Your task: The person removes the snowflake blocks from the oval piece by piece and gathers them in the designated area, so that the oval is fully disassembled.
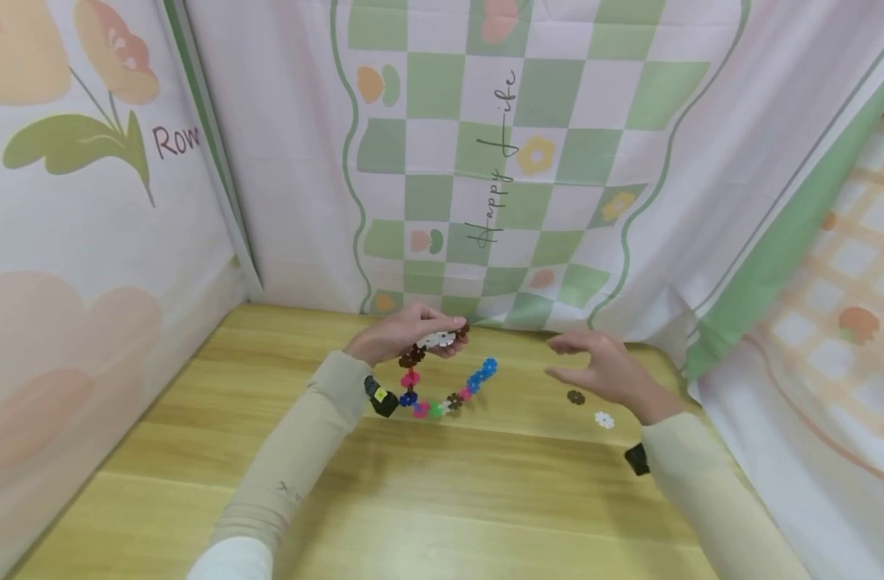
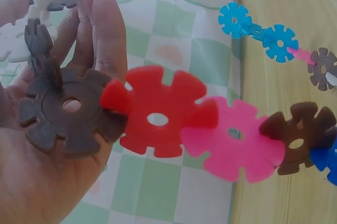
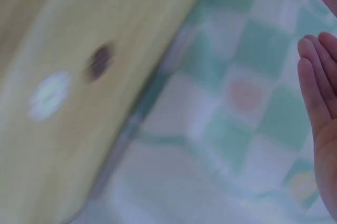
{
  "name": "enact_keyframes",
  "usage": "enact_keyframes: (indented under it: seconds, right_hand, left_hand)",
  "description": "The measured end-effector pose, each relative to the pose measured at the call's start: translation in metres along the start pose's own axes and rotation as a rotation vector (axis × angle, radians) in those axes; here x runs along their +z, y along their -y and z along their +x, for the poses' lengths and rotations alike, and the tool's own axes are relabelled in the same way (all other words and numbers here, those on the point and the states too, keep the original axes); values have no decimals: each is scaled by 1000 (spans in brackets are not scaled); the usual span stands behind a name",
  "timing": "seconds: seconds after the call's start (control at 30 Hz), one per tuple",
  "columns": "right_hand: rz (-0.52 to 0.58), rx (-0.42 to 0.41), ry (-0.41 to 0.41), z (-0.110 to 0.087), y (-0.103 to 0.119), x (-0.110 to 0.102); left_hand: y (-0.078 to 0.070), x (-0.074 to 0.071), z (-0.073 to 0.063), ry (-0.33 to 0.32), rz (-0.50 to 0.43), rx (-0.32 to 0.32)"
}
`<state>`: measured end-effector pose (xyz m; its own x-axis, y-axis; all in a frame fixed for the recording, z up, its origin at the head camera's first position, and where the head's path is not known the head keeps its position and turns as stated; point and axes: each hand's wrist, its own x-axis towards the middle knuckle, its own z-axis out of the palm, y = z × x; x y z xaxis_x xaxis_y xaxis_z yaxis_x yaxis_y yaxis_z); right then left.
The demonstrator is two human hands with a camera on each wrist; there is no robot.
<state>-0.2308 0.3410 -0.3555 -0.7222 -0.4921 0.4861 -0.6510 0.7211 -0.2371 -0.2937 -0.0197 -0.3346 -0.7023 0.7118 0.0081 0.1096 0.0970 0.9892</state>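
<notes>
My left hand (image 1: 405, 330) holds one end of a chain of interlocking snowflake discs (image 1: 410, 378), thumb and fingers around its white and brown pieces. In the left wrist view, a dark brown disc (image 2: 39, 113) lies against the palm, joined to a red disc (image 2: 142, 97), a pink disc (image 2: 258, 153) and another brown one. The chain bends below the hand and runs right to blue discs (image 1: 489, 366) at its far end. My right hand (image 1: 612, 370) is apart from the chain, above the table, its fingers extended and nothing between them.
A loose brown disc (image 1: 575, 397) and a loose white disc (image 1: 604, 420) lie on the wooden table (image 1: 485, 499) under the right hand. Printed curtains (image 1: 289, 161) hang behind the table and at both sides.
</notes>
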Motion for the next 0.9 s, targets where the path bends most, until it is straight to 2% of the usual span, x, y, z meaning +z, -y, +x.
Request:
enact_keyframes:
  seconds: [0.1, 0.2, 0.37, 0.47, 0.63, 0.9]
  right_hand:
    - [39, -109, -80, 25, 24, 6]
    - [98, -182, -153, 46, 47, 14]
    - [174, -261, -255, 64, 75, 34]
    - [167, -266, -295, 68, 86, 46]
    - [102, -221, -379, 69, 95, 64]
    - [-20, -190, -493, 74, 108, 80]
  left_hand:
    - [0, 1, 1, 0, -3, -6]
    - [1, 3, 2, 4, -4, -8]
    - [3, 3, 3, 26, 15, 12]
    - [3, 3, 2, 36, 24, 23]
    - [2, 3, 2, 54, -3, 34]
    - [1, 1, 0, 54, 4, 22]
